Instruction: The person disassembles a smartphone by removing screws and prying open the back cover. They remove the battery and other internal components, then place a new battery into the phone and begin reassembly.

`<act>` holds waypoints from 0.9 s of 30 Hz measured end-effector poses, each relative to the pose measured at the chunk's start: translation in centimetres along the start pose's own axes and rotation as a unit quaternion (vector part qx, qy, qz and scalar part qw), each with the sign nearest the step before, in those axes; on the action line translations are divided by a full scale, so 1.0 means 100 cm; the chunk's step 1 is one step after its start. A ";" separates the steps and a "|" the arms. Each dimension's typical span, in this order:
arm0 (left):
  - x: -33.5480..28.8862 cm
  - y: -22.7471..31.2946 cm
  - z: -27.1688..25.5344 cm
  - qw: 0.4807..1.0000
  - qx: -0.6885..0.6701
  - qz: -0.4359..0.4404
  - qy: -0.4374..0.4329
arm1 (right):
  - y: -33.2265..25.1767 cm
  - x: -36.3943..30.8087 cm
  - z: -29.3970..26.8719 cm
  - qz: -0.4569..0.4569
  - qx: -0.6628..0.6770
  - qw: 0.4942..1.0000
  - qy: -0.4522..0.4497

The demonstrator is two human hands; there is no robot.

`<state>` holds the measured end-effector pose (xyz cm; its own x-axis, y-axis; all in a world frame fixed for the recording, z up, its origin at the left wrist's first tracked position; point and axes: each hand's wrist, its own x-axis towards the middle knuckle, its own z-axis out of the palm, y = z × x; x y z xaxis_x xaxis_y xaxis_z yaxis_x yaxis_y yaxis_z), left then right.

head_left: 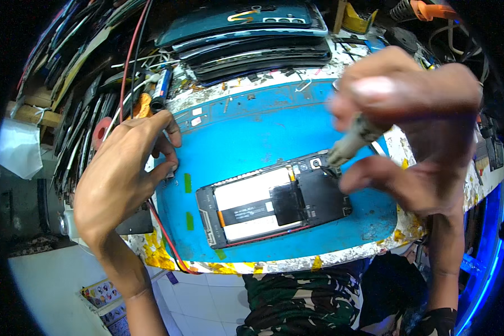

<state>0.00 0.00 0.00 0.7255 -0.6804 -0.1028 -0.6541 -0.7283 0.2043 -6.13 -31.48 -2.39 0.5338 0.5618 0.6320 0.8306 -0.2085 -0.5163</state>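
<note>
The opened, black rectangular phone [288, 204] lies centrally on the flat blue mat [246, 140]. Your right hand [437, 123] grips a pale, blurred stubby tool [353, 140] between bent fingers; slipping could scratch the round camera lens [316, 163]. Your left hand [120, 176], fingers curled at the mat's left edge, contents undeterminable, leaves the phone unbraced.

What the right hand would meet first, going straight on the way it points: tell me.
Most likely the opened phone, near its camera: the pale tool in the right hand points down at it. Whether they already touch is unclear.
</note>
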 end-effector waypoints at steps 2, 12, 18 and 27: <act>-0.001 0.001 0.004 0.999 -0.009 -0.020 0.023 | -0.001 -0.003 0.005 0.010 -0.003 1.000 0.020; 0.001 0.004 -0.005 1.000 0.008 -0.004 0.021 | 0.005 0.005 0.017 -0.039 0.002 0.994 0.099; 0.024 0.040 0.016 0.932 -0.330 0.125 0.087 | 0.004 -0.005 0.023 0.008 0.000 0.990 0.142; 0.035 0.093 0.071 0.827 -0.544 0.118 0.079 | 0.000 -0.001 0.020 -0.037 -0.067 0.983 0.164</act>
<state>-5.06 -9.78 -5.34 0.6799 -0.7118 0.1764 -0.2644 -0.0135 0.9643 -6.47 -29.95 -3.56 0.4747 0.2955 0.8291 0.8712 -0.2917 -0.3948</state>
